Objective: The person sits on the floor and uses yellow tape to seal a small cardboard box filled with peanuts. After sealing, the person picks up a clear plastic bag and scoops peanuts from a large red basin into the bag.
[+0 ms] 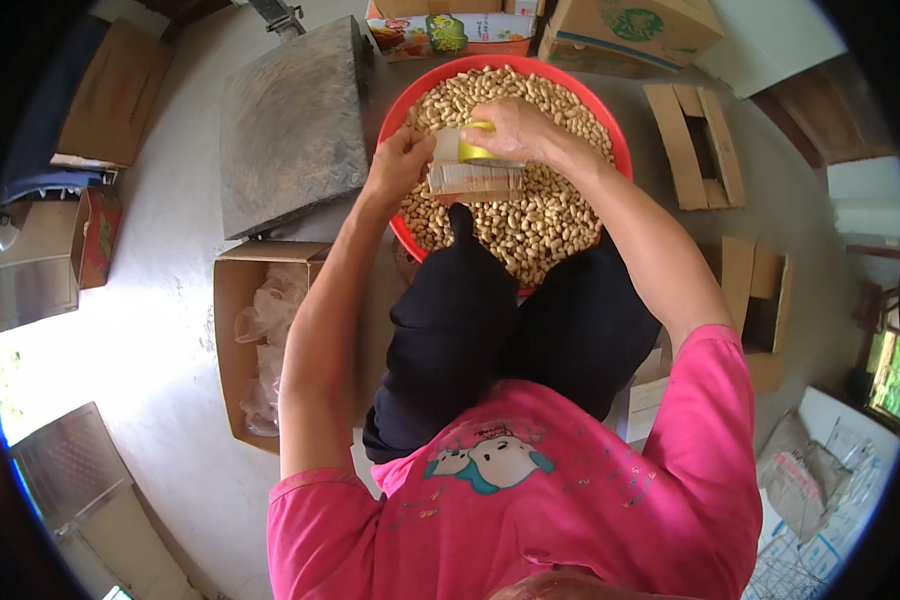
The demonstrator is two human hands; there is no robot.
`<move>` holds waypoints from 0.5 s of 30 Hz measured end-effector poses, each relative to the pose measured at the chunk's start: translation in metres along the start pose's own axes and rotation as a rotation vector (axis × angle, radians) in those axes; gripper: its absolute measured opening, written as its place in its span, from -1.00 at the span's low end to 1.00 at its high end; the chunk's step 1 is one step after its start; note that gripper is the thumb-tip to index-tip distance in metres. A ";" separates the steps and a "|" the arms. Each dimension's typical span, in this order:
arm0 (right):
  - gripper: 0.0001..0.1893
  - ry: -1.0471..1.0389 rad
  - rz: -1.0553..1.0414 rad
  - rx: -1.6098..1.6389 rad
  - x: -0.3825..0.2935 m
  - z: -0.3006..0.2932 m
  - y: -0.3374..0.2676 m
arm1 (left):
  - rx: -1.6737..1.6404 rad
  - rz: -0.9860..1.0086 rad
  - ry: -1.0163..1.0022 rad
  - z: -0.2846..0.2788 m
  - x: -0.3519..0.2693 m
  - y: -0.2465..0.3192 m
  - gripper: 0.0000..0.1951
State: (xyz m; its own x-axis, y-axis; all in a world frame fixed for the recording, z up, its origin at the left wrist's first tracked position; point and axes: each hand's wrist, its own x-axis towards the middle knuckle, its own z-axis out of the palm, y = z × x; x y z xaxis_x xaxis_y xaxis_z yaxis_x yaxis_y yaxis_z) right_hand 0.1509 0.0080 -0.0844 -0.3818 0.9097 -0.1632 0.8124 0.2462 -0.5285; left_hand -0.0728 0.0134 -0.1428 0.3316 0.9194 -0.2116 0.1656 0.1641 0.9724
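My right hand (pixel 514 131) grips a roll of yellow packing tape (pixel 478 144) above a red plastic basin (pixel 622 142). Unshelled peanuts (pixel 536 225) fill much of that basin. Between my hands spans a pale translucent strip (pixel 446 144), apparently tape drawn off the roll. My left hand (pixel 403 166) has its fingers pinched together at the strip's left end. Just below the roll, a small cardboard piece (pixel 476 184) with a shiny surface sits over the peanuts, near my knee. What supports it is hidden.
Left of the basin stands a worn, dark platform (pixel 292 120). A cardboard box (pixel 232 360) of clear plastic bags is by my left arm. Folded cardboard frames (pixel 694 146) lie on the right. Printed cartons (pixel 450 34) stand beyond the basin.
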 end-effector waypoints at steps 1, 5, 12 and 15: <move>-0.53 -0.021 0.005 -0.015 0.005 0.002 -0.001 | -0.032 -0.009 0.010 -0.002 0.001 -0.010 -0.81; -0.52 -0.122 0.061 -0.062 0.027 0.014 -0.004 | -0.073 -0.039 0.085 0.000 0.012 -0.053 -0.79; -0.50 -0.150 0.146 -0.096 0.054 0.043 0.010 | 0.121 -0.043 0.270 0.016 0.031 -0.104 -0.77; -0.48 -0.170 0.163 -0.091 0.057 0.045 0.010 | 0.162 -0.060 0.284 0.017 0.036 -0.116 -0.76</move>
State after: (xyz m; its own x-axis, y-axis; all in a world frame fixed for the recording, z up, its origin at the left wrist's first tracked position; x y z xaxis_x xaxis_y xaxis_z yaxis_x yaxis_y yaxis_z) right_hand 0.1171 0.0476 -0.1366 -0.3051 0.8724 -0.3819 0.9026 0.1370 -0.4080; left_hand -0.0640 0.0210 -0.2648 0.0484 0.9765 -0.2098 0.3301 0.1826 0.9261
